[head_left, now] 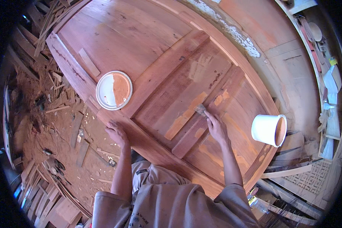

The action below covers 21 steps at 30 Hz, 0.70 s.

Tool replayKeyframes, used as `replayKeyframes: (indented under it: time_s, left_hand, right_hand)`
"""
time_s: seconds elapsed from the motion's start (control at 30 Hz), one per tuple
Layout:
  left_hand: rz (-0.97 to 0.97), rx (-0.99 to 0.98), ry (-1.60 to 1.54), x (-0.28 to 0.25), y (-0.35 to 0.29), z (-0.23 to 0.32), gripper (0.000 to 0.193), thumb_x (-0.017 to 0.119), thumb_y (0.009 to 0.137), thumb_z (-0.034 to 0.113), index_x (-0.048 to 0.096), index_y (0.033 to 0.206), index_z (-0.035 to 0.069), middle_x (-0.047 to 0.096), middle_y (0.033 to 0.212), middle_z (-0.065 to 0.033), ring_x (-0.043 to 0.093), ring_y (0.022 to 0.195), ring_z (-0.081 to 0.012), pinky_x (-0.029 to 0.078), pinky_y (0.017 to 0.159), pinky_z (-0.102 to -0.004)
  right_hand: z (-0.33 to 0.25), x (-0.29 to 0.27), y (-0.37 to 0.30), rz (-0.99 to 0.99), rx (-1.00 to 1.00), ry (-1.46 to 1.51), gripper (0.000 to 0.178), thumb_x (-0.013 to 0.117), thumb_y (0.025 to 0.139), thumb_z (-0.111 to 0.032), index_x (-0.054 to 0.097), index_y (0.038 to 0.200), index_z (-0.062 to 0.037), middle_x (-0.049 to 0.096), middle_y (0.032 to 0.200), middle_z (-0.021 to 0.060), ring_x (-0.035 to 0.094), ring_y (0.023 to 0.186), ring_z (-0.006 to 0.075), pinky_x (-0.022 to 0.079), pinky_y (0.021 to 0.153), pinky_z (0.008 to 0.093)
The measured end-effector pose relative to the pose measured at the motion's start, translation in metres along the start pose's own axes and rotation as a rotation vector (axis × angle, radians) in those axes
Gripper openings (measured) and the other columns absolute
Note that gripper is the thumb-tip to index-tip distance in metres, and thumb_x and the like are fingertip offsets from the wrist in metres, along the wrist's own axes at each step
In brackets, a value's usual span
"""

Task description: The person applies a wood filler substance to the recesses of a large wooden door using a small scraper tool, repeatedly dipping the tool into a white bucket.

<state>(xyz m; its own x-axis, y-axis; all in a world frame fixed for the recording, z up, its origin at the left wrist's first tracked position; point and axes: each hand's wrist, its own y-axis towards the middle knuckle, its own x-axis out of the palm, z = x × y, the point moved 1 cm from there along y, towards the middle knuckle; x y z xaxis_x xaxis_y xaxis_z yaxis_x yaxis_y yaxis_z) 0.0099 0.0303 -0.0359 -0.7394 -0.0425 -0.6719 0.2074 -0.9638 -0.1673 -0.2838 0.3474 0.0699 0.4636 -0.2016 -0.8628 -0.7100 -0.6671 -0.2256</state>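
Note:
A large reddish wooden panelled door (155, 70) lies flat before me. My right hand (216, 129) is closed around a small putty knife (200, 109), its flat dirty blade touching the wood beside a raised cross rail. Orange-tan filler patches (190, 116) are smeared on the panels around it, most thickly to the right. At the door's near left edge, my left hand (117, 133) rests on the frame with its fingers laid out and nothing in them. Just beyond it sits a round white lid (103, 91), its right half covered with orange filler.
A white bucket (264, 128) with orange contents stands tilted in view on the door's right side. A thin wood strip (89, 62) lies on the far left panel. Sawdust and offcuts (70, 125) cover the floor at left. Another large panel (288, 68) is beyond the door at right.

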Motion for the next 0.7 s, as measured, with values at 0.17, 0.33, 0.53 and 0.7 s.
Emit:
replayKeyframes:
  time_s: [0.17,0.33,0.53,0.7]
  left_hand:
    - [0.059,0.003,0.021,0.003,-0.005,0.011,0.061,0.037,0.102,0.047,0.048,0.118,-0.011,0.056,0.111,-0.0378,0.055,0.103,-0.0526,0.043,0.086,-0.0521]
    - [0.071,0.025,-0.018,0.003,-0.003,0.010,0.059,0.037,0.102,0.046,0.048,0.117,-0.010,0.057,0.110,-0.0379,0.056,0.101,-0.0528,0.044,0.084,-0.0527]
    - [0.050,0.008,0.029,0.004,-0.003,0.013,0.057,0.037,0.102,0.045,0.049,0.114,-0.010,0.057,0.107,-0.0378,0.056,0.097,-0.0527,0.045,0.082,-0.0527]
    - [0.031,-0.028,0.001,0.005,-0.005,0.015,0.057,0.037,0.102,0.045,0.049,0.112,-0.010,0.057,0.105,-0.0378,0.056,0.096,-0.0528,0.045,0.081,-0.0530]
  right_hand:
    - [0.007,0.006,0.020,0.087,-0.072,-0.152,0.037,0.052,0.095,-0.016,0.056,0.132,-0.0204,0.058,0.091,0.0128,0.062,0.082,0.0337,0.053,0.070,0.0444]
    - [0.014,0.013,0.020,0.040,-0.079,-0.235,0.037,0.053,0.096,-0.017,0.056,0.132,-0.0220,0.058,0.092,0.0128,0.062,0.081,0.0351,0.053,0.070,0.0454]
    - [0.005,-0.018,0.016,0.009,-0.026,-0.090,0.036,0.052,0.096,-0.017,0.058,0.131,-0.0209,0.058,0.095,0.0136,0.061,0.082,0.0370,0.051,0.071,0.0488]
    - [0.011,0.010,0.029,-0.073,0.000,-0.209,0.039,0.051,0.096,-0.016,0.056,0.132,-0.0283,0.060,0.104,0.0154,0.064,0.088,0.0362,0.054,0.074,0.0457]
